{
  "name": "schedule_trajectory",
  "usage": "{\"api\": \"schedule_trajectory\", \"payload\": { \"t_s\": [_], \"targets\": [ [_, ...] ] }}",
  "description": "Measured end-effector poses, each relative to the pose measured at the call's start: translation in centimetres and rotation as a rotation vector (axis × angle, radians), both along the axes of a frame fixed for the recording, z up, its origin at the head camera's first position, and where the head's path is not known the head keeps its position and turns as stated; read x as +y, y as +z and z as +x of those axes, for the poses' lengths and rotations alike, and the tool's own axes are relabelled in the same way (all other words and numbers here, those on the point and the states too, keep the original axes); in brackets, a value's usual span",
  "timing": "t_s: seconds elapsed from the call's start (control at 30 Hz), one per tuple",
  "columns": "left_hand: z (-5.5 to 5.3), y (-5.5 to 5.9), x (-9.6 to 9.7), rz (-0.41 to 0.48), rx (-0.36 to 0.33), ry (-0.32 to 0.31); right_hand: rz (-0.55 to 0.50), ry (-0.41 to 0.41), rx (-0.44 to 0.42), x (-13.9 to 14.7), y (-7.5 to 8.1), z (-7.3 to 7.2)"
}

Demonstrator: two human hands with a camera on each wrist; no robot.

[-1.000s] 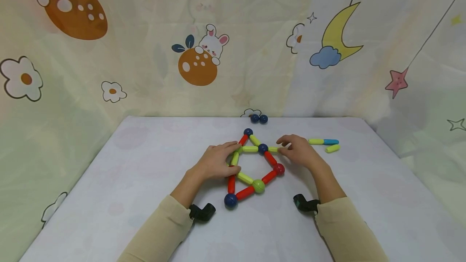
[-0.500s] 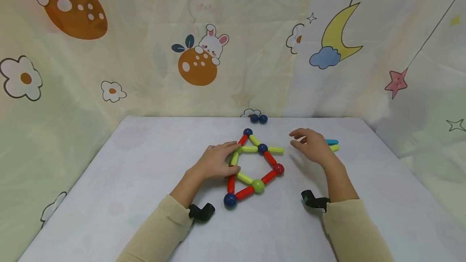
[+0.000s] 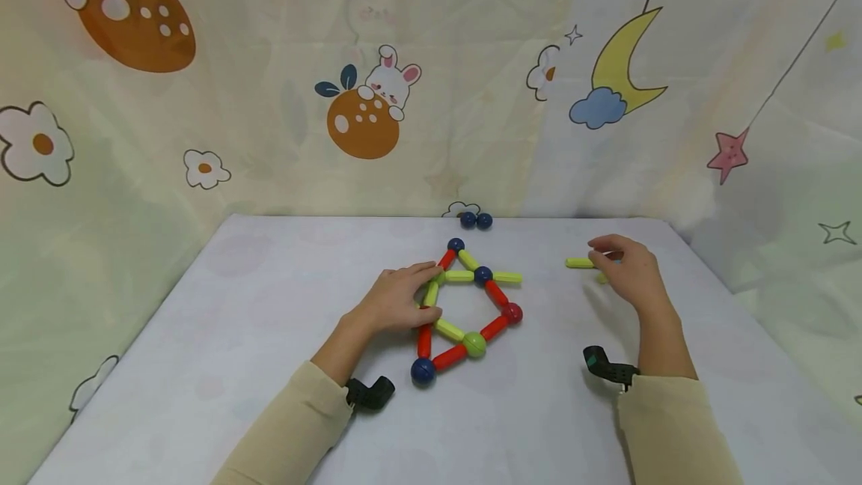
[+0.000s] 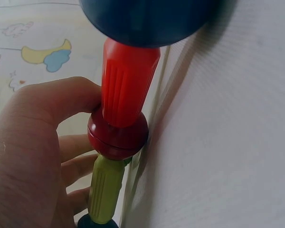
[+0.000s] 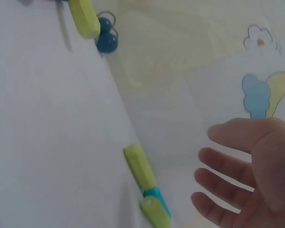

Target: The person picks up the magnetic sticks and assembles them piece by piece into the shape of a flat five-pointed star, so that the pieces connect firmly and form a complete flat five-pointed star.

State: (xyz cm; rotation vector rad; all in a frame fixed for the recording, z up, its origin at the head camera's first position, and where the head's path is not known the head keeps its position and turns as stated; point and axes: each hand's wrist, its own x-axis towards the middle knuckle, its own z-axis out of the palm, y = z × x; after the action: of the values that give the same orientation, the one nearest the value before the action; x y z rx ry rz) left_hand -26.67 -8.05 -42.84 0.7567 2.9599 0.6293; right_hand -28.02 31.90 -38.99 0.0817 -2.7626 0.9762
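Note:
A frame of magnetic balls and sticks (image 3: 494, 328) lies mid-table, with red and yellow-green sticks joined by coloured balls. My left hand (image 3: 397, 298) holds its left side; in the left wrist view the thumb meets a dark red ball (image 4: 118, 135) and the other fingers curl behind a yellow-green stick (image 4: 106, 190). From the blue ball (image 3: 483, 275) one yellow-green stick (image 3: 508, 277) points right, its outer end loose. Over the loose sticks at right, my right hand (image 3: 629, 268) has loosely bent fingers and holds nothing. Below it are a yellow-green stick (image 5: 141, 166), a blue stick (image 5: 156, 194) and another yellow-green one (image 5: 155, 213).
Two dark blue balls (image 3: 476, 221) sit together at the table's back edge. A printed cloth (image 3: 269, 133) hangs right behind the white table (image 3: 269, 260). Each wrist carries a black camera mount, such as the right one (image 3: 609, 367).
My right hand has moved right, away from the outward-pointing yellow-green stick, to above the loose sticks. My left hand stays on the frame.

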Motion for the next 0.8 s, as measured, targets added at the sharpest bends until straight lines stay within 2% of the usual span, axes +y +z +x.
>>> {"api": "schedule_trajectory", "payload": {
  "t_s": [0.17,0.3,0.57,0.8],
  "targets": [
    [0.0,-0.1,-0.1,0.004,0.006,-0.002,-0.022,-0.103,-0.042,1.7,-0.9,-0.1],
    [0.0,-0.1,0.0,0.011,0.009,-0.002,0.003,-0.139,-0.093,3.2,-1.4,0.1],
    [0.1,0.0,0.0,0.016,0.001,0.0,0.079,-0.118,-0.255,4.1,-2.1,-0.2],
    [0.1,0.0,0.0,0.011,-0.001,-0.002,0.111,-0.082,-0.269,4.0,-2.8,-0.3]
  ]
}}
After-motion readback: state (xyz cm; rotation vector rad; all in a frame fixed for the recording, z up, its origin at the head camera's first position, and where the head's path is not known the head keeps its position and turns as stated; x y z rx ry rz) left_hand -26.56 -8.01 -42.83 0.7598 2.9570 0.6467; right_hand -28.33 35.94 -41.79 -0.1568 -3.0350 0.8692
